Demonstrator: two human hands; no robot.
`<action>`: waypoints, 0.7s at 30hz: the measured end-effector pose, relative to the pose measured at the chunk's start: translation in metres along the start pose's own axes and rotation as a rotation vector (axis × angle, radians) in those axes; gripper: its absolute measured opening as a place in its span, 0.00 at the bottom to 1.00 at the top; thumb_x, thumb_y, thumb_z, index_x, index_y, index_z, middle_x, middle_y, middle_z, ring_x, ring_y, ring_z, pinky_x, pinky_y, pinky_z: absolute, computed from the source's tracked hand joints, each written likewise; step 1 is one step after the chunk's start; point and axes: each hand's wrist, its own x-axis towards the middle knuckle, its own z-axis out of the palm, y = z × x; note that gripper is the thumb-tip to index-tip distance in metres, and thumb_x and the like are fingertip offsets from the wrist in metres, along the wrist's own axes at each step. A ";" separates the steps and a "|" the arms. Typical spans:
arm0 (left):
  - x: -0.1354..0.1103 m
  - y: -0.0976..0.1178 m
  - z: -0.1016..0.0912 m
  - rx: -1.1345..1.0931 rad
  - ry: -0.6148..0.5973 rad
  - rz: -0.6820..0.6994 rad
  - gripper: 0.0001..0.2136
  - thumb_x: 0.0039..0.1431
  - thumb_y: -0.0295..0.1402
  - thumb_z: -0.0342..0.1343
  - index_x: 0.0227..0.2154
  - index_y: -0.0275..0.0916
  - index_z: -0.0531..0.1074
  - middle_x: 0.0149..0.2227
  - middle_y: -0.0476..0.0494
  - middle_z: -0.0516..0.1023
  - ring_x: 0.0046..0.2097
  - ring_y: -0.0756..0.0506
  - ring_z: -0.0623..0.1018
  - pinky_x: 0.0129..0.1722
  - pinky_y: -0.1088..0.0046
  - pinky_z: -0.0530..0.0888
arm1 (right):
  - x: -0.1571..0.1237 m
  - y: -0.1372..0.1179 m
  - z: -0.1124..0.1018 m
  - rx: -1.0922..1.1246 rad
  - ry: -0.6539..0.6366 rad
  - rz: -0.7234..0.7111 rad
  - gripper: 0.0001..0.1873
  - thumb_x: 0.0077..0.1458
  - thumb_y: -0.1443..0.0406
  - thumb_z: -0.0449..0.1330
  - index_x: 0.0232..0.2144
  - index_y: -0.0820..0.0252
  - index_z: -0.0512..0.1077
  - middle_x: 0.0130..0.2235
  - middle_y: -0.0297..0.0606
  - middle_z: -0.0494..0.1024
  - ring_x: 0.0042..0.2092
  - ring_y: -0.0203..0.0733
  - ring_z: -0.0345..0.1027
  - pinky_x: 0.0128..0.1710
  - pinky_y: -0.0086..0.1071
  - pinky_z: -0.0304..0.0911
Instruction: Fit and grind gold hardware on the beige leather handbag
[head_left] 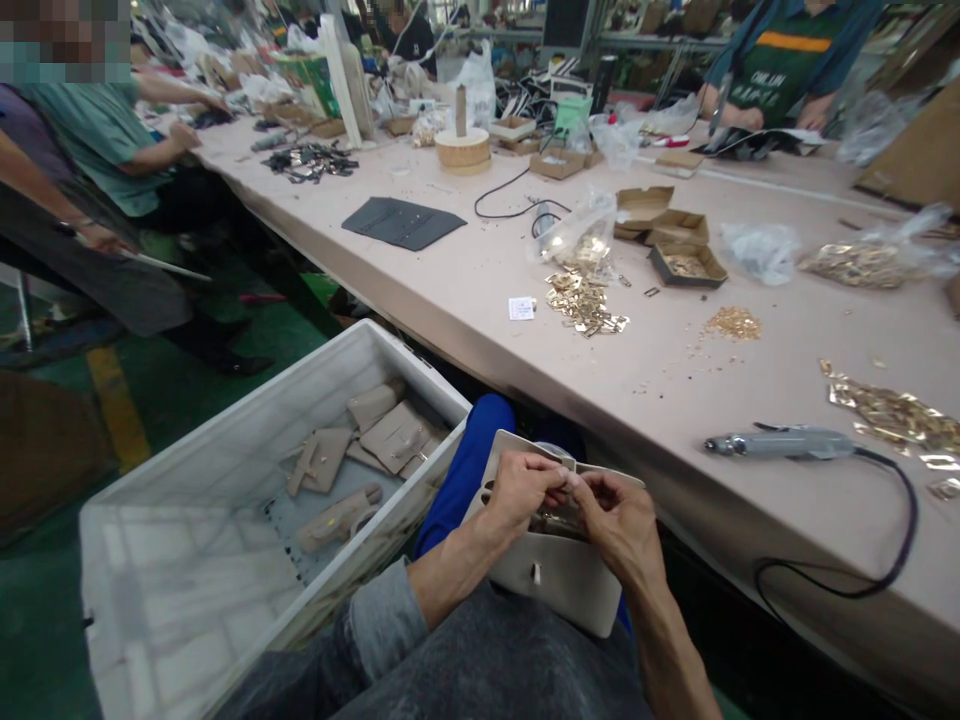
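At the left there is a white plastic crate [214, 480], and several beige handbags [394, 435] lie inside it, mostly toward its right side. Next comes the left hand [517, 485]. Its fingers are bent and nearly closed, with the thumb and forefinger drawn together at the tips. An open beige handbag [566, 585] rests on the person's lap, under both hands; a small fastener [536, 573] shows on its near panel. Behind it, on the table [450, 300], lies a heap of gold-coloured metal fittings [589, 300], beside a clear plastic bag [585, 235]. The right hand [619, 515] is also curled, and its thumb meets the fingertips of the left hand above the middle of the handbag — whether a small part is pinched between them, I cannot tell. Farther right, a grey electric screwdriver [784, 443] lies on the table, apart from the hands — its black cable [911, 520] hangs over the edge.
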 end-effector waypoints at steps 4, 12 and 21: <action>0.002 0.000 0.000 0.029 0.042 -0.017 0.11 0.43 0.36 0.72 0.24 0.32 0.82 0.20 0.44 0.76 0.21 0.51 0.71 0.20 0.77 0.67 | -0.003 0.008 -0.001 -0.006 -0.104 0.028 0.25 0.62 0.44 0.62 0.31 0.59 0.78 0.25 0.37 0.74 0.25 0.39 0.63 0.24 0.31 0.57; 0.005 0.009 0.003 -0.074 0.003 -0.125 0.15 0.43 0.41 0.72 0.21 0.33 0.77 0.19 0.48 0.72 0.20 0.53 0.68 0.20 0.78 0.62 | -0.001 0.008 0.001 -0.063 -0.090 -0.044 0.23 0.64 0.46 0.60 0.29 0.58 0.76 0.26 0.34 0.73 0.27 0.39 0.63 0.27 0.32 0.55; 0.009 -0.005 0.006 -0.203 -0.056 -0.217 0.10 0.43 0.34 0.68 0.21 0.37 0.72 0.22 0.46 0.72 0.24 0.51 0.69 0.25 0.74 0.67 | -0.007 0.008 0.001 -0.082 -0.077 -0.018 0.24 0.63 0.47 0.61 0.26 0.58 0.75 0.25 0.34 0.72 0.26 0.38 0.62 0.26 0.31 0.55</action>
